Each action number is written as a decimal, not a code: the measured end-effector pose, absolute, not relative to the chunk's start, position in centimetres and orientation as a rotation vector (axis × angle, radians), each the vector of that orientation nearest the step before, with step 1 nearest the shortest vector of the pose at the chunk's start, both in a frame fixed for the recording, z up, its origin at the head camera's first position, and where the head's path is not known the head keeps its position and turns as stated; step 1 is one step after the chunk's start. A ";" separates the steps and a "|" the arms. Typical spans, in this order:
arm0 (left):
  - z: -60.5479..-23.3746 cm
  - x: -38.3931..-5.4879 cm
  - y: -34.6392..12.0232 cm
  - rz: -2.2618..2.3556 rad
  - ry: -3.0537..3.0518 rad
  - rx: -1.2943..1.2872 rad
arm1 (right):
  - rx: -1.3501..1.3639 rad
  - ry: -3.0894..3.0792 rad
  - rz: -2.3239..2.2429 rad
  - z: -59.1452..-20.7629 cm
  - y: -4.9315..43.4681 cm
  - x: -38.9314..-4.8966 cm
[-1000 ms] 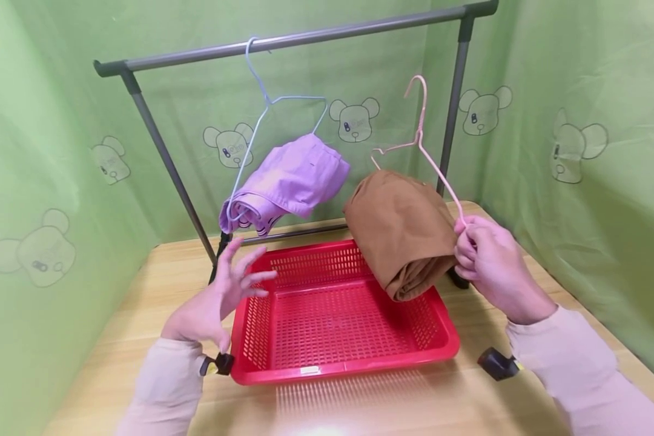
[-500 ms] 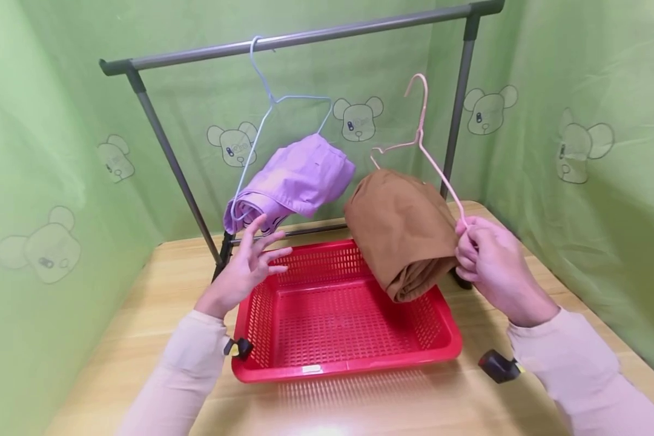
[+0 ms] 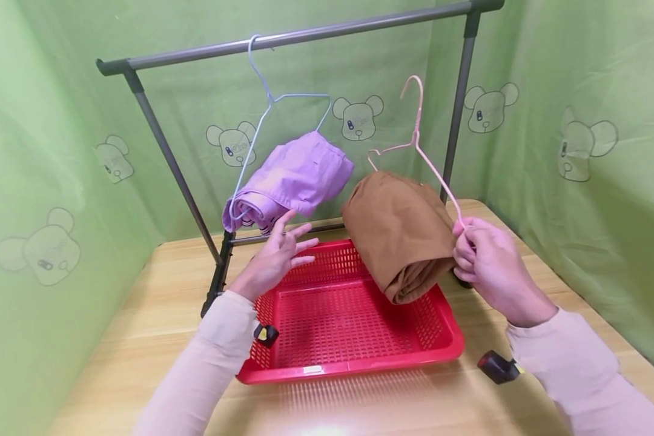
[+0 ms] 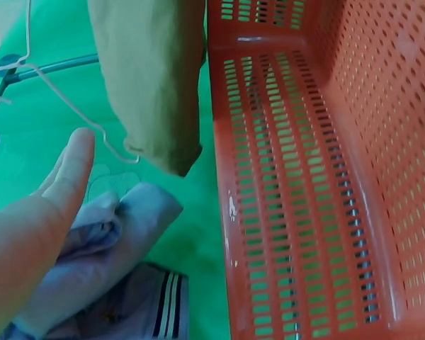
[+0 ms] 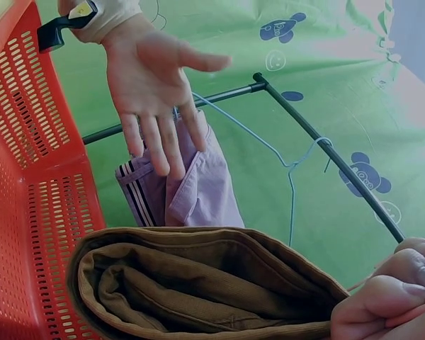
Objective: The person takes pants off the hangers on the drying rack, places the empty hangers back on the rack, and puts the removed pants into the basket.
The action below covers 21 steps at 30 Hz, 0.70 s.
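My right hand (image 3: 490,266) grips the lower right corner of a pink wire hanger (image 3: 417,130), whose hook points up, free of the rail. Folded brown trousers (image 3: 398,230) drape over that hanger, above the basket's right side. With fingers spread, my left hand (image 3: 278,257) reaches over the basket's left back edge and holds nothing; the right wrist view shows its palm (image 5: 152,78). Behind it, a folded purple garment (image 3: 294,172) with striped trim hangs on a blue wire hanger (image 3: 257,130), hooked on the rail.
A grey metal clothes rack (image 3: 327,33) stands at the back of the wooden table (image 3: 136,345). In front of it sits a red perforated plastic basket (image 3: 354,369). Green curtains (image 3: 38,121) with bear prints surround the table.
My left hand has moved right and slightly up, from beside the basket's left edge toward the brown trousers. The right hand, hanger and trousers have barely moved.
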<state>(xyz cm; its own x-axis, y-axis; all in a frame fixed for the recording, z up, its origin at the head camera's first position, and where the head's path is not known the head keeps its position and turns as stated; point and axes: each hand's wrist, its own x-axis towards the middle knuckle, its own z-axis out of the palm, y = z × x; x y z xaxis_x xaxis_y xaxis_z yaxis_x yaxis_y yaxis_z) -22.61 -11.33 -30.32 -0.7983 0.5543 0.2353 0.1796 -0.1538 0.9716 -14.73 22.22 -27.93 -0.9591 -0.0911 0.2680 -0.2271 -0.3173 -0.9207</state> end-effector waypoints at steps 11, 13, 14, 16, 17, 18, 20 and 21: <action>-30.5 -24.2 -8.2 2.118 1.609 0.453 | 0.427 -1.773 2.444 -28.0 22.1 -14.7; -30.8 -24.5 -7.5 2.135 1.592 0.389 | 0.418 -1.779 2.444 -27.9 22.1 -14.7; -30.9 -24.7 -7.2 2.132 1.594 0.365 | 0.414 -1.782 2.443 -27.9 22.1 -14.7; -31.3 -25.0 -6.6 2.106 1.617 0.321 | 0.402 -1.787 2.443 -27.9 22.0 -14.7; -31.5 -25.1 -6.3 2.084 1.639 0.309 | 0.399 -1.790 2.442 -27.9 22.0 -14.7; -31.6 -25.2 -6.1 2.064 1.660 0.301 | 0.397 -1.792 2.441 -27.9 21.9 -14.7; -31.9 -25.5 -5.7 2.017 1.706 0.301 | 0.395 -1.794 2.441 -27.9 21.9 -14.6; -32.0 -25.5 -5.6 1.994 1.725 0.298 | 0.394 -1.795 2.441 -27.9 21.9 -14.6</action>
<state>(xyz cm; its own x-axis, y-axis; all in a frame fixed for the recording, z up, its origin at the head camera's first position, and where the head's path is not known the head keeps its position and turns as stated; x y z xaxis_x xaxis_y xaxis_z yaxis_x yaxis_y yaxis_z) -25.53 -5.56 -32.00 -0.8594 0.4901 -0.1457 -0.2147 -0.0873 0.9728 -14.60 21.87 -27.88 -0.9630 -0.0824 0.2566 -0.2203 -0.3073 -0.9257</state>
